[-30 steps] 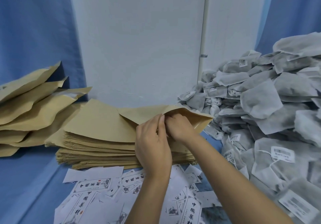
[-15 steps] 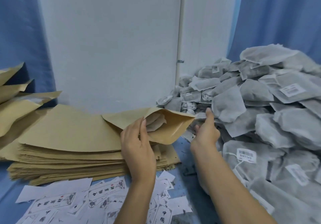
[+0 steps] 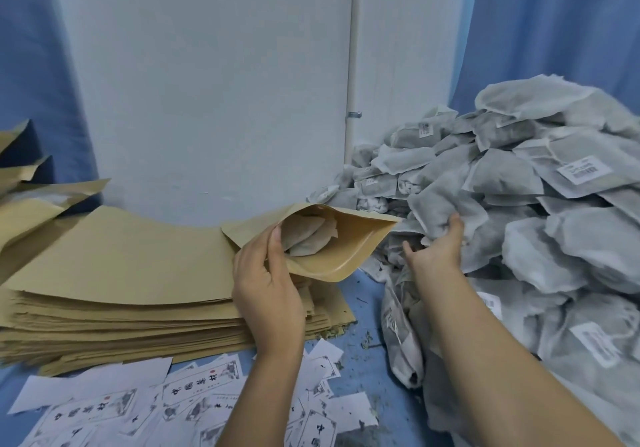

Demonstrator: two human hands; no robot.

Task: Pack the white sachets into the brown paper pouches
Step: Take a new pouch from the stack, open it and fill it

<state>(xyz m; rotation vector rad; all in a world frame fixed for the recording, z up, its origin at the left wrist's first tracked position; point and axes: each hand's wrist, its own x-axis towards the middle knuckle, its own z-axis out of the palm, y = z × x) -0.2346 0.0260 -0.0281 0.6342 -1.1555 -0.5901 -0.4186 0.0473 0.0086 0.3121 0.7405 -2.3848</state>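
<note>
Left hand [image 3: 266,280] pinches the near lip of the brown paper pouch [image 3: 349,242], thumb inside, mouth bowed open toward the sachet pile [image 3: 540,238]. Packed sachets [image 3: 308,238] already inside. Right hand [image 3: 434,252] touches a top sachet [image 3: 446,204], fingers spread, not closed. Advice: grab its flat edge and slide it in along the back wall. Sachets are soft, fibrous and lumpy; the pouch is stiff, smooth paper.

Blue table [image 3: 363,290] bears stacked brown pouches [image 3: 121,273], printed labels [image 3: 201,387], heaped white sachets [image 3: 536,238].

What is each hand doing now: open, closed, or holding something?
Left hand: pinches the mouth of the brown pouch.
Right hand: open, touching a white sachet on the pile.
</note>
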